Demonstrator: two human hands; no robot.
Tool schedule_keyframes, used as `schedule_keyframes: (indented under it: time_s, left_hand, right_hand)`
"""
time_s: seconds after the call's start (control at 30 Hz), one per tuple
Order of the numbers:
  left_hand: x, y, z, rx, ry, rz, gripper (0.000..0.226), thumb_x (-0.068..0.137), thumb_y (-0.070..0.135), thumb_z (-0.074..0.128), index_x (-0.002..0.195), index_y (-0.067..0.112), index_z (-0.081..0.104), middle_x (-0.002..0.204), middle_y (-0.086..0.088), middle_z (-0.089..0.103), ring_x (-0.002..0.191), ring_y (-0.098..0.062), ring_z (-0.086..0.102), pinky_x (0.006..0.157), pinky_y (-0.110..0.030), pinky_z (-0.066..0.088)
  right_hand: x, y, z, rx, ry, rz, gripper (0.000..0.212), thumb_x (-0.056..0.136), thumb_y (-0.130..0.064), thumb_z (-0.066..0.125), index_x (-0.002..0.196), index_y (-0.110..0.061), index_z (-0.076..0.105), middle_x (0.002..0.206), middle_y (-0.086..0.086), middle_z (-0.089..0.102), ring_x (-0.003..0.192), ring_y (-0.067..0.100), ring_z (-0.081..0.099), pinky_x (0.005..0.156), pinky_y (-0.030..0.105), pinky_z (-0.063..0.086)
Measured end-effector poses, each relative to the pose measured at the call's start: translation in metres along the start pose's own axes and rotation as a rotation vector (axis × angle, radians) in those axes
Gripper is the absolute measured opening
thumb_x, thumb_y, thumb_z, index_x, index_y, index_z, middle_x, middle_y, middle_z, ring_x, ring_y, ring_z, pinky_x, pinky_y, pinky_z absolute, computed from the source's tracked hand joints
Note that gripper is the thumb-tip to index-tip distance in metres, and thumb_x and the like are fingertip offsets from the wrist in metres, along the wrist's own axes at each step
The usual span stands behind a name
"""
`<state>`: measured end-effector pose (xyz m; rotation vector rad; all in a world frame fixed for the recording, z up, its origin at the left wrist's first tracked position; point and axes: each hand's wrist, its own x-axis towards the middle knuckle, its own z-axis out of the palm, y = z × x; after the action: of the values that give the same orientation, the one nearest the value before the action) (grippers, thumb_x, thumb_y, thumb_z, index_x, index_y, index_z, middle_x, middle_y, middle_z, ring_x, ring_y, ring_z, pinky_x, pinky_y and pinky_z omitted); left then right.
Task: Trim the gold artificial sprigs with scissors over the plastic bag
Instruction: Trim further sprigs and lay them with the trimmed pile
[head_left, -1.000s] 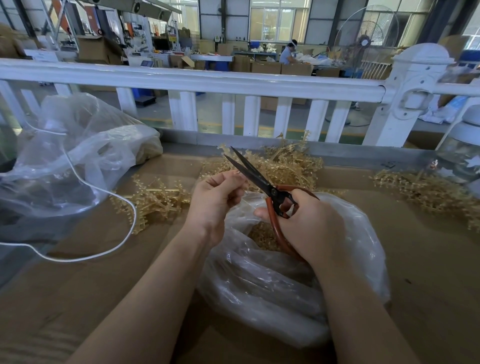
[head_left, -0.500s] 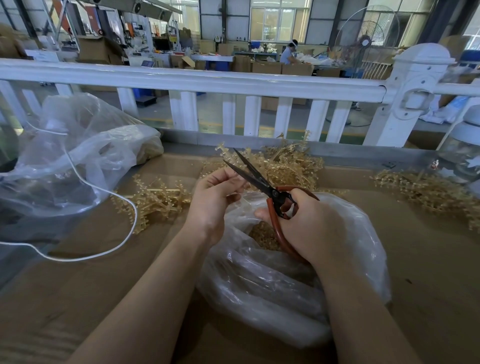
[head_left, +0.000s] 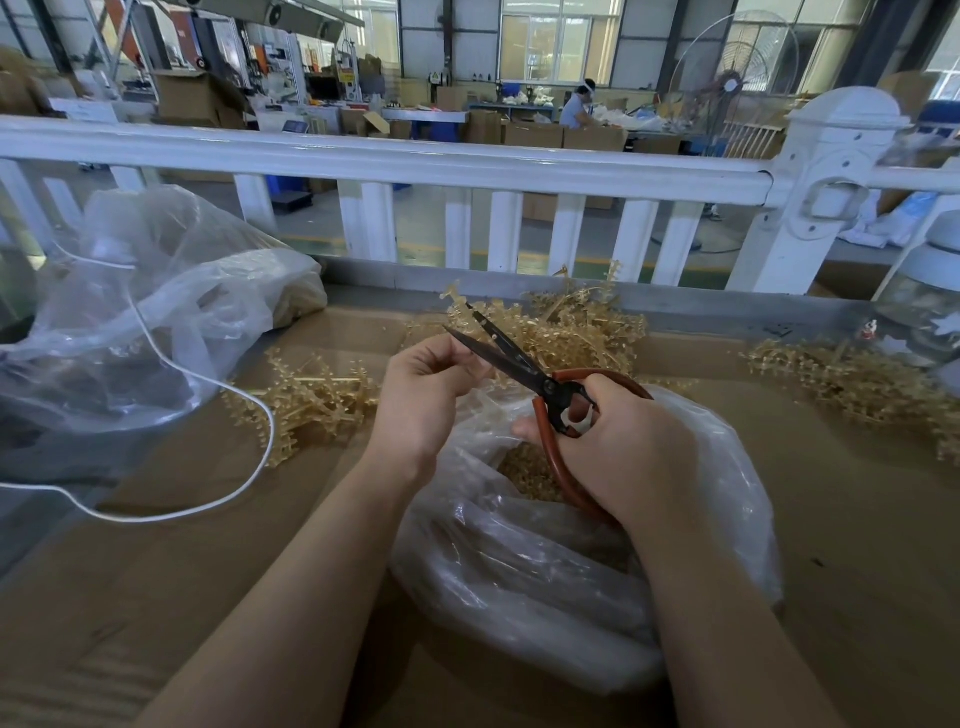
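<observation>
Sprig (head_left: 457, 304) now higher, above left hand (head_left: 423, 400)

We see two bare forearms reaching in from the lower edge, with no sleeve visible on either; the left hand (head_left: 423, 397) and the right hand (head_left: 631, 449) wear no gloves, and we make out no rings, watch or wristband; the fingernails that show look short and unpainted.

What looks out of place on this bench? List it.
A white cord trails loose across the cardboard and over a pile of gold sprigs left of the plastic bag. Otherwise nothing stands out: the right hand holds the scissors over the bag.
</observation>
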<state>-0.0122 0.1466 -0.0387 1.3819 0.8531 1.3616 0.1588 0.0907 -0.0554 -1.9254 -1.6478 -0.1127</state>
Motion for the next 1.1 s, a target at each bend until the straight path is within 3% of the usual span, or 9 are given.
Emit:
schedule_keyframes:
  time_s: [0.2,0.33,0.47,0.63,0.97,1.1]
  left_hand:
    - [0.0001,-0.0009,0.0001,-0.064,-0.034,-0.034,0.027,0.090,-0.006,0.056,0.073,0.013,0.065,0.074,-0.002,0.059,0.071,-0.013,0.046,0.069,-0.021,0.043]
    - [0.0005,-0.0012,0.0016,-0.122,-0.043,-0.080,0.025,0.093,-0.006,0.052,0.079,0.011,0.065,0.082,-0.009,0.057,0.071,-0.011,0.047,0.068,-0.021,0.042]
    - [0.0013,-0.0012,0.0001,-0.108,-0.065,-0.074,0.026,0.094,-0.005,0.051,0.081,0.012,0.065,0.081,-0.009,0.055,0.071,-0.011,0.045,0.066,-0.019,0.042]
    - [0.0004,-0.0001,-0.0011,-0.115,-0.077,-0.063,0.028,0.094,-0.006,0.050,0.082,0.013,0.066,0.083,-0.010,0.055,0.072,-0.012,0.045,0.068,-0.021,0.041]
    - [-0.0010,0.0008,0.0018,-0.220,-0.056,-0.143,0.017,0.094,-0.001,0.051,0.087,0.010,0.062,0.078,-0.002,0.059,0.068,-0.009,0.052,0.068,-0.022,0.041]
    - [0.0002,0.0010,-0.0008,-0.324,-0.044,-0.196,0.023,0.095,0.002,0.053,0.076,0.015,0.058,0.069,0.002,0.056,0.061,-0.009,0.052,0.067,-0.023,0.041]
  right_hand:
    - [-0.0010,0.0001,0.0015,-0.025,0.035,-0.013,0.057,0.072,-0.087,0.056,0.079,-0.031,0.056,0.067,-0.017,0.056,0.062,-0.002,0.049,0.053,0.018,0.040]
    - [-0.0005,-0.0003,0.0014,-0.017,0.036,-0.010,0.062,0.069,-0.091,0.049,0.071,-0.029,0.051,0.061,-0.018,0.052,0.057,-0.002,0.047,0.048,0.018,0.034]
    - [-0.0001,0.0009,0.0022,-0.020,0.002,-0.007,0.058,0.072,-0.090,0.051,0.078,-0.033,0.055,0.065,-0.021,0.054,0.059,-0.004,0.047,0.049,0.015,0.030]
    - [-0.0006,0.0005,0.0025,0.007,-0.017,0.002,0.069,0.065,-0.095,0.042,0.088,-0.033,0.061,0.073,-0.020,0.059,0.063,-0.003,0.048,0.053,0.015,0.034]
    - [-0.0044,-0.0034,-0.0019,-0.014,0.052,-0.005,0.051,0.076,-0.085,0.053,0.085,-0.034,0.055,0.069,-0.023,0.050,0.062,-0.007,0.042,0.051,0.015,0.030]
    - [-0.0045,-0.0040,-0.0027,0.001,0.035,0.013,0.051,0.075,-0.086,0.052,0.083,-0.036,0.050,0.068,-0.024,0.046,0.062,-0.007,0.041,0.051,0.015,0.029]
